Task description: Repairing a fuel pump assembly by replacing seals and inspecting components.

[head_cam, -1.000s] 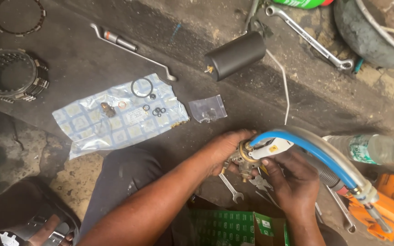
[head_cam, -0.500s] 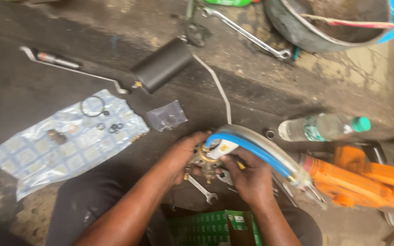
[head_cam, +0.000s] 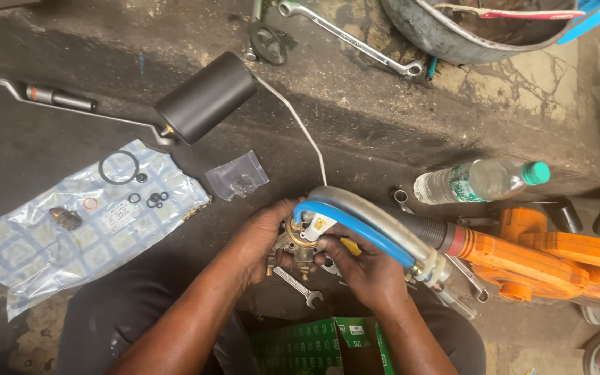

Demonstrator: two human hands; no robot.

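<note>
Head view: my two hands grip a small brass valve fitting (head_cam: 298, 244) above the floor.
Left hand (head_cam: 262, 239) cups its body, right hand (head_cam: 366, 271) closes on its blue-hose (head_cam: 355, 226) side; rigid, likely greasy, best held by the body.

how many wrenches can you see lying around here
3 clear ones: a long ring spanner at the top, a small open-end spanner below the hands, another under the orange tool. More may be hidden.
</note>
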